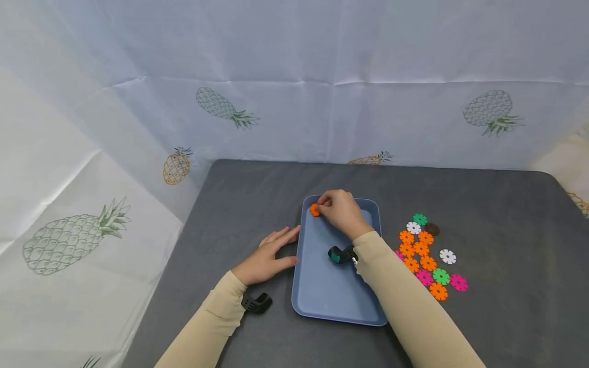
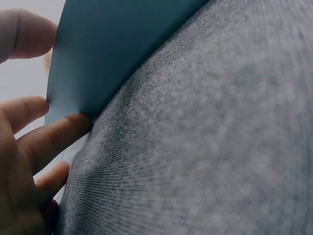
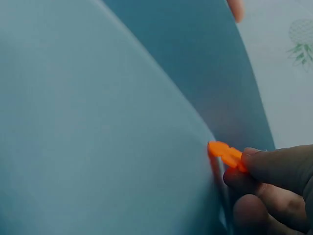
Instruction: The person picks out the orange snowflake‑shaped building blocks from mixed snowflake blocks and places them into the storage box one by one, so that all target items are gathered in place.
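An orange notched disc (image 1: 315,210), shaped like a small flower, is pinched between the thumb and fingers of my right hand (image 1: 341,210) at the far left corner of the blue tray (image 1: 317,286). In the right wrist view the orange disc (image 3: 226,154) is tilted, its edge right at the corner where the tray's floor meets its wall. My left hand (image 1: 269,258) lies beside the tray's left side with its fingers extended. In the left wrist view its fingertips touch the outside of the tray wall (image 2: 98,54).
Right of the tray, several notched discs in orange (image 1: 421,249), pink (image 1: 458,282), green (image 1: 440,276) and white (image 1: 448,256) lie on the grey table (image 1: 515,230). A dark brown disc (image 1: 432,229) lies among them. My right forearm (image 1: 405,301) crosses the tray's right edge.
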Demonstrator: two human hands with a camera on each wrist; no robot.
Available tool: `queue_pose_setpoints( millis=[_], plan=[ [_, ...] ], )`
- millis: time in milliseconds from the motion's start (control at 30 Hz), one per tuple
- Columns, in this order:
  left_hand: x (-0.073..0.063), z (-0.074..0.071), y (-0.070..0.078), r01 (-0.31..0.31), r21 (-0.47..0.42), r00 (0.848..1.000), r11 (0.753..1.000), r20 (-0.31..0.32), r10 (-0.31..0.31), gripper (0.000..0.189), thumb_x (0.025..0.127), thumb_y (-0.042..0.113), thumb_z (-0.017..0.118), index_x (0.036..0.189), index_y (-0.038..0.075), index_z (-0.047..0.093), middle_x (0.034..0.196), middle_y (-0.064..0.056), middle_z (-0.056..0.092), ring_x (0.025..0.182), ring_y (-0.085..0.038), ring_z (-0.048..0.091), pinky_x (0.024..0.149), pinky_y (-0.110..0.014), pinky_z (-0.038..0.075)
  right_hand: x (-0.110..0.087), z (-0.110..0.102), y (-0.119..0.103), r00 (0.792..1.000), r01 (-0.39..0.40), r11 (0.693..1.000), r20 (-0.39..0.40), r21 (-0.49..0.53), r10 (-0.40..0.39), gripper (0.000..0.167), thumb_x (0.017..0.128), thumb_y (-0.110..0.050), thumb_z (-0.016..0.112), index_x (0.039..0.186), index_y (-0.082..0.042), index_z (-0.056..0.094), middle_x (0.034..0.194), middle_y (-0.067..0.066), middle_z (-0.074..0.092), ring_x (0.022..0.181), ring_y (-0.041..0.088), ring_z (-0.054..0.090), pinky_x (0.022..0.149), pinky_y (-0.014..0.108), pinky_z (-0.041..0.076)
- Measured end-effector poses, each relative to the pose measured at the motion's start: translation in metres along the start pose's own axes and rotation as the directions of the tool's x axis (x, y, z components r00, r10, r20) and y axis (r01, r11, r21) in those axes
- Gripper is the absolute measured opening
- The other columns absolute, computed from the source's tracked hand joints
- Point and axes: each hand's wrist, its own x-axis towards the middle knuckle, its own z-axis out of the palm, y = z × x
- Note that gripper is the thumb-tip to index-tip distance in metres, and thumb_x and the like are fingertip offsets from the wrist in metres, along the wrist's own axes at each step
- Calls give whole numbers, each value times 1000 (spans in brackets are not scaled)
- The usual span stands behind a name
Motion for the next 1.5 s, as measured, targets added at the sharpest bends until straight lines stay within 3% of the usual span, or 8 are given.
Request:
queue_pose_setpoints(
  millis=[567,1067,1500],
  plan=[
    [-2,1,1,41,-3,999,999,-8,-41,76,102,32,67,168,26,31,168,0,39,162,-31,13,128,-63,6,2,16,7,1000,9,996,-9,86,-8,13,99,-15,72,99,-2,76,79,6,74,57,14,67,58,31,57],
    [-3,-1,0,29,-9,1000,1000,2,-29,75,103,32,66,168,26,30,170,-1,36,163,-31,12,128,-63,4,1,20,4,999,27,999,-31,42,-25,13,98,-13,71,94,-1,75,70,4,72,52,14,64,55,30,54],
    [-3,1,-1,32,-5,999,999,1,-32,75,103,32,66,168,27,29,171,-1,33,163,-31,11,129,-62,4,2,22,4,998,32,999,-46,-13,-32,13,99,-12,70,96,-1,76,75,6,73,53,13,64,53,29,54]
  ],
)
